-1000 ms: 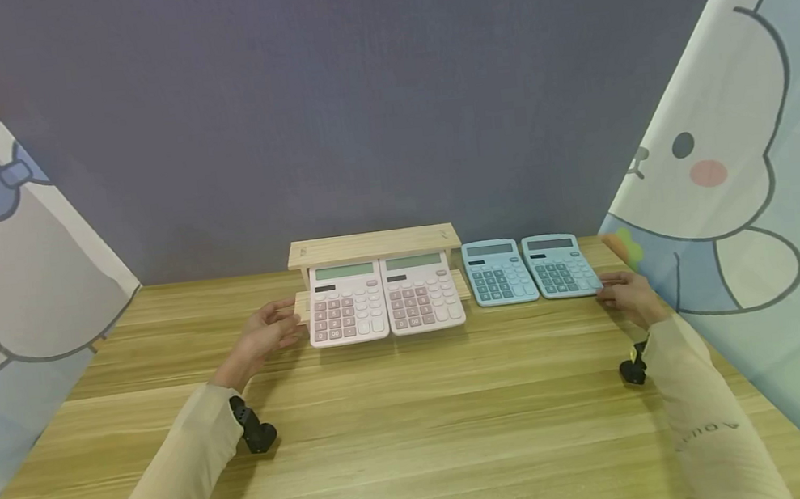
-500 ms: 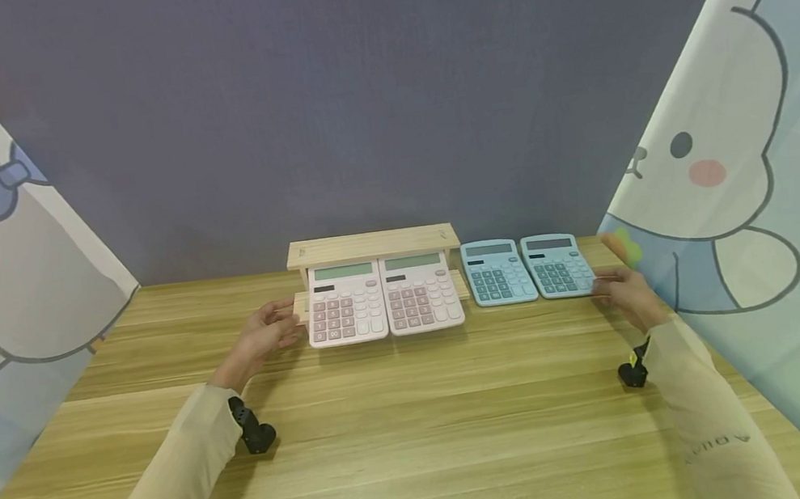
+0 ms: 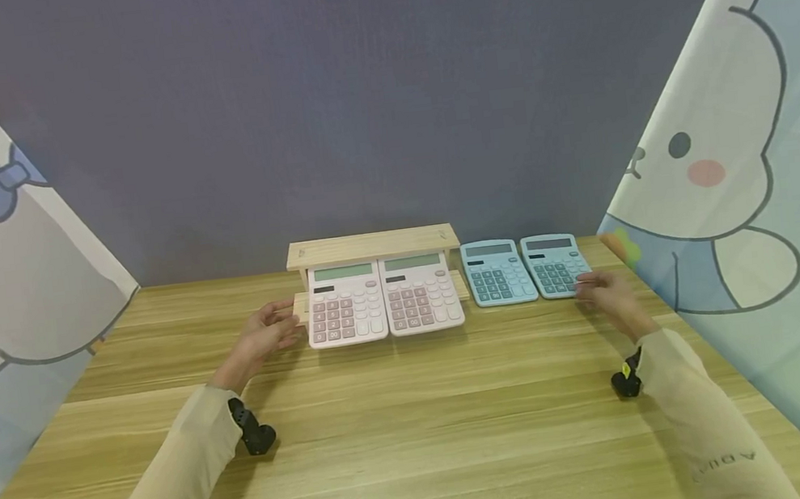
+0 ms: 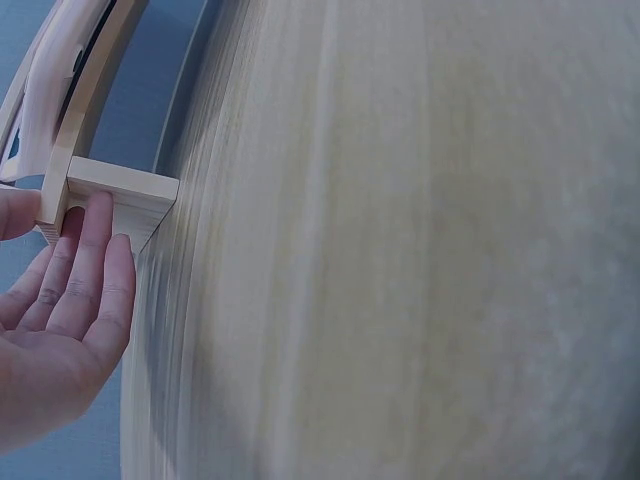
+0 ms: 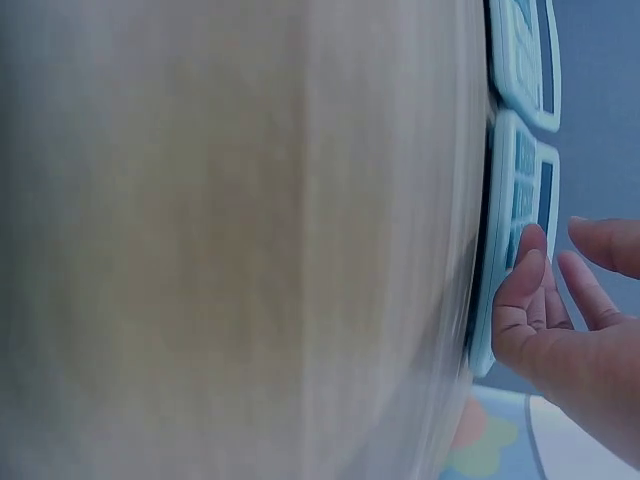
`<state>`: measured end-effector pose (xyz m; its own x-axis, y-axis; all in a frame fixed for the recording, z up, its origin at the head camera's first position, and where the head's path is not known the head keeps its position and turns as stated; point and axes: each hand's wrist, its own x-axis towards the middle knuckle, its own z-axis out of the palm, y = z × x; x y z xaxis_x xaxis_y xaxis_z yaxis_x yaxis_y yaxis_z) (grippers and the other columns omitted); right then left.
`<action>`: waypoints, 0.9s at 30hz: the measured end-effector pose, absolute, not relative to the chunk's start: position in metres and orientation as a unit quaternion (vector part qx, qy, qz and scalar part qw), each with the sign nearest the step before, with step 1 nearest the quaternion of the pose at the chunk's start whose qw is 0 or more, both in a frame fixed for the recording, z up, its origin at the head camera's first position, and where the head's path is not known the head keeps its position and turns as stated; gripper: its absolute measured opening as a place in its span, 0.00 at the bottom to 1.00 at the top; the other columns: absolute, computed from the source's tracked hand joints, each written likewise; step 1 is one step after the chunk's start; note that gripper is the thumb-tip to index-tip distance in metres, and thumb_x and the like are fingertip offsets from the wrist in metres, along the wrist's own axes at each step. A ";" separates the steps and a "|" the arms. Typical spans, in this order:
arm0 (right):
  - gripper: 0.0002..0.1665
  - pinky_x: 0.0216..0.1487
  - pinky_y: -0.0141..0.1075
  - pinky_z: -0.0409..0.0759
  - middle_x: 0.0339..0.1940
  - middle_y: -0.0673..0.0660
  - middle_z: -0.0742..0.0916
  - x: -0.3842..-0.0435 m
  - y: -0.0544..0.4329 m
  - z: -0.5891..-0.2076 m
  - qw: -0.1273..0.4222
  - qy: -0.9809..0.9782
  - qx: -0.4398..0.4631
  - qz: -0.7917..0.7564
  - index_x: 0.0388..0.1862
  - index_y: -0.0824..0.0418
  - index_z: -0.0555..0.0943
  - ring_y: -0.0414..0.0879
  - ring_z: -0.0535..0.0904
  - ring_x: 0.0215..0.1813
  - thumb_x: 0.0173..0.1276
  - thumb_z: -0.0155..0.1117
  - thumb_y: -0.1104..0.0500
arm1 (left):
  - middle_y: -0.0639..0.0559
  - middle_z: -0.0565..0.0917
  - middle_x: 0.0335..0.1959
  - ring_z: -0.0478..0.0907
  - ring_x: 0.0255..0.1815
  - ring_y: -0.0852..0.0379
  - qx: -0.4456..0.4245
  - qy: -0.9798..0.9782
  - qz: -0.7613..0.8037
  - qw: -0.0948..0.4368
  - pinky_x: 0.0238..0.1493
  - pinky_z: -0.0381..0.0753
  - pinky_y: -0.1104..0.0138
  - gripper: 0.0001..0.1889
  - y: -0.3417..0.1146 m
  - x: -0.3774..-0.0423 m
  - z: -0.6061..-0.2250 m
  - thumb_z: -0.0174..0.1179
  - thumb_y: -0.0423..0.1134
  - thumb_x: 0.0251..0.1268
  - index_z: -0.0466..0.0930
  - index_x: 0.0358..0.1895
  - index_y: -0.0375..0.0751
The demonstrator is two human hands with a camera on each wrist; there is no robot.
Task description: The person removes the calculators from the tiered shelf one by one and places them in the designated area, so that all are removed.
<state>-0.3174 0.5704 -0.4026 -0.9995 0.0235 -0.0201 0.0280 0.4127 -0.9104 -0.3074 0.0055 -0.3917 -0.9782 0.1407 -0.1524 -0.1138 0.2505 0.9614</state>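
Note:
Two pale pink calculators, a left one point(image 3: 369, 305) and a right one point(image 3: 441, 287), lean side by side on a small wooden rack point(image 3: 373, 245). At the rack's left end, my left hand point(image 3: 260, 333) pinches the lower board point(image 4: 62, 175), thumb above and fingers beneath. To the right, two light blue calculators lie on the table, a left one point(image 3: 493, 270) and a right one point(image 3: 549, 262). My right hand point(image 3: 612, 302) is over the front right corner of the right blue calculator. In the right wrist view its fingers are loosely bent and hold nothing.
The wood-grain table point(image 3: 419, 426) reaches back to a dark grey panel point(image 3: 370, 106). Printed cartoon curtains hang along the left side point(image 3: 21, 265) and the right side point(image 3: 721, 167). Each wrist wears a black camera mount, the left one point(image 3: 252, 428) and the right one point(image 3: 627, 378).
My right hand has shifted left, from the right blue calculator's right edge to over its front right corner. The left hand and all the calculators stay in place.

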 end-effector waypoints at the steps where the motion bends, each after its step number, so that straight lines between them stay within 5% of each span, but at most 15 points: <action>1: 0.28 0.39 0.28 0.79 0.41 0.53 0.79 -0.317 0.569 -0.403 0.002 0.843 0.013 -0.538 0.62 0.81 0.58 0.28 0.76 0.35 0.67 0.50 0.67 | 0.31 0.59 0.66 0.67 0.62 0.37 0.007 0.783 0.613 0.103 0.62 0.70 0.52 0.29 0.006 -0.307 -0.392 0.45 0.36 0.71 0.47 0.71 0.36; 11: 0.29 0.32 0.27 0.77 0.35 0.48 0.82 -0.320 0.563 -0.416 -0.007 0.801 -0.074 -0.594 0.54 0.78 0.68 0.32 0.78 0.33 0.60 0.61 0.61 | 0.31 0.59 0.65 0.67 0.62 0.37 0.006 0.784 0.613 0.102 0.62 0.70 0.53 0.29 0.006 -0.307 -0.392 0.45 0.36 0.70 0.47 0.71 0.36; 27: 0.26 0.44 0.35 0.79 0.53 0.74 0.76 -0.307 0.525 -0.402 0.038 0.843 -0.055 -0.534 0.60 0.78 0.62 0.36 0.79 0.40 0.67 0.52 0.65 | 0.31 0.59 0.65 0.66 0.62 0.37 0.016 0.788 0.606 0.105 0.61 0.71 0.52 0.28 0.005 -0.309 -0.394 0.44 0.37 0.71 0.47 0.70 0.36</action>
<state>-0.3075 0.5250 -0.4022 -0.9910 -0.1335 -0.0058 -0.0519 0.4244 -0.9040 -0.3089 0.0049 -0.3938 -0.9773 0.1531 -0.1465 -0.1024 0.2643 0.9590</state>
